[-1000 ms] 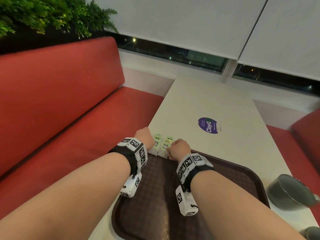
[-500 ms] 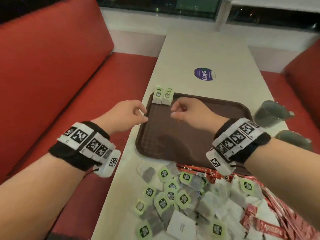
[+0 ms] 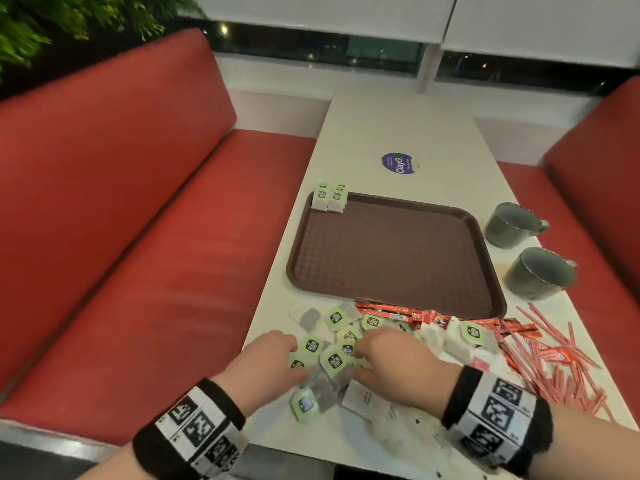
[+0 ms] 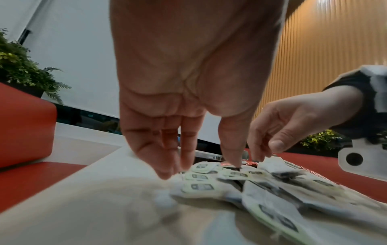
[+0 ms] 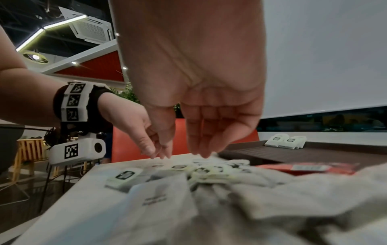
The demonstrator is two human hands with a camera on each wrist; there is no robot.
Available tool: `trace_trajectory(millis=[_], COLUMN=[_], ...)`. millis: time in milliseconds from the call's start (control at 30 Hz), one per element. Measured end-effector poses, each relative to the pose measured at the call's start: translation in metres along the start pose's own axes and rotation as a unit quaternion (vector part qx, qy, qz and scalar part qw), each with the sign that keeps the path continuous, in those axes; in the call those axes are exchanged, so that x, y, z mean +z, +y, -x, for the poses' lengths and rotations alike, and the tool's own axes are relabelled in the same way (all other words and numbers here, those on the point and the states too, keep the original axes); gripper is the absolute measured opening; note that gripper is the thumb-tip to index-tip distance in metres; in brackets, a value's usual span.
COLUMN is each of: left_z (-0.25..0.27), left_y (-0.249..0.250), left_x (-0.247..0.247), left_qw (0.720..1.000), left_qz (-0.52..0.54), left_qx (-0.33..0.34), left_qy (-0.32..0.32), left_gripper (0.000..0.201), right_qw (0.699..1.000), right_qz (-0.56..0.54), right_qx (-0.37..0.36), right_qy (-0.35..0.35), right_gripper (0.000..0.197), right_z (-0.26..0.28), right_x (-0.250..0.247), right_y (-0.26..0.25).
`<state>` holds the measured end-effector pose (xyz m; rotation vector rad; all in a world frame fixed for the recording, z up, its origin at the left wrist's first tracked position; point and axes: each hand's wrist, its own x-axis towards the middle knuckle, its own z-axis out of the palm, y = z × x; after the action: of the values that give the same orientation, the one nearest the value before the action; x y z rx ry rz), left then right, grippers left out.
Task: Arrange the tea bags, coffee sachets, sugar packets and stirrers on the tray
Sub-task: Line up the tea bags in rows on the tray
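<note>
A brown tray point(image 3: 394, 251) lies mid-table with two small stacks of tea bags point(image 3: 329, 199) point(image 5: 284, 141) in its far left corner. In front of the tray is a loose pile of green-tagged tea bags point(image 3: 334, 356) point(image 4: 209, 185). Red coffee sachets point(image 3: 398, 311), white packets point(image 3: 367, 398) and red-and-white stirrers point(image 3: 561, 355) lie around it. My left hand point(image 3: 277, 355) point(image 4: 199, 167) reaches down with straight fingers, tips touching the pile. My right hand point(image 3: 384, 355) point(image 5: 184, 154) hovers beside it, fingers relaxed and pointing down at the tea bags. Neither hand holds anything.
Two grey mugs point(image 3: 512, 225) point(image 3: 538, 273) stand on the table right of the tray. A purple round sticker point(image 3: 398, 163) marks the far tabletop. Red bench seats point(image 3: 138, 237) flank the table on both sides.
Both hands have drawn back from the tea bag stacks in the tray's far corner to the loose pile at the near end of the table.
</note>
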<state>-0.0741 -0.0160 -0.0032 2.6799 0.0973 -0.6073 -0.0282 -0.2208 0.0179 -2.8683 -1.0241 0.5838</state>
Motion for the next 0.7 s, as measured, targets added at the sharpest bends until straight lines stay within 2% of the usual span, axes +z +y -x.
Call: trace_trajectory(millis=[167, 300, 400, 567, 700], left_z=[-0.001, -0.006, -0.010, -0.014, -0.016], left_y=[0.008, 0.007, 0.001, -0.003, -0.001], left_x=[0.007, 0.006, 0.009, 0.011, 0.011], left_qw=[0.999, 0.998, 0.998, 0.998, 0.999], left_qz=[0.017, 0.036, 0.028, 0.035, 0.007], left_qx=[-0.027, -0.043, -0.041, -0.031, -0.039], left_qy=[0.009, 0.018, 0.034, 0.034, 0.017], left_gripper=[0.056, 0.051, 0.049, 0.035, 0.026], right_qw=[0.996, 0.994, 0.995, 0.993, 0.988], right_qz=[0.070, 0.078, 0.054, -0.022, -0.102], right_qx=[0.053, 0.070, 0.081, 0.109, 0.114], right_qy=[-0.008, -0.009, -0.018, -0.042, -0.034], right_gripper=[0.049, 0.039, 0.024, 0.018, 0.029], right_z=[-0.011, -0.022, -0.027, -0.034, -0.035], right_x=[0.008, 0.009, 0.008, 0.009, 0.007], right_y=[-0.019, -0.022, -0.024, -0.021, -0.017])
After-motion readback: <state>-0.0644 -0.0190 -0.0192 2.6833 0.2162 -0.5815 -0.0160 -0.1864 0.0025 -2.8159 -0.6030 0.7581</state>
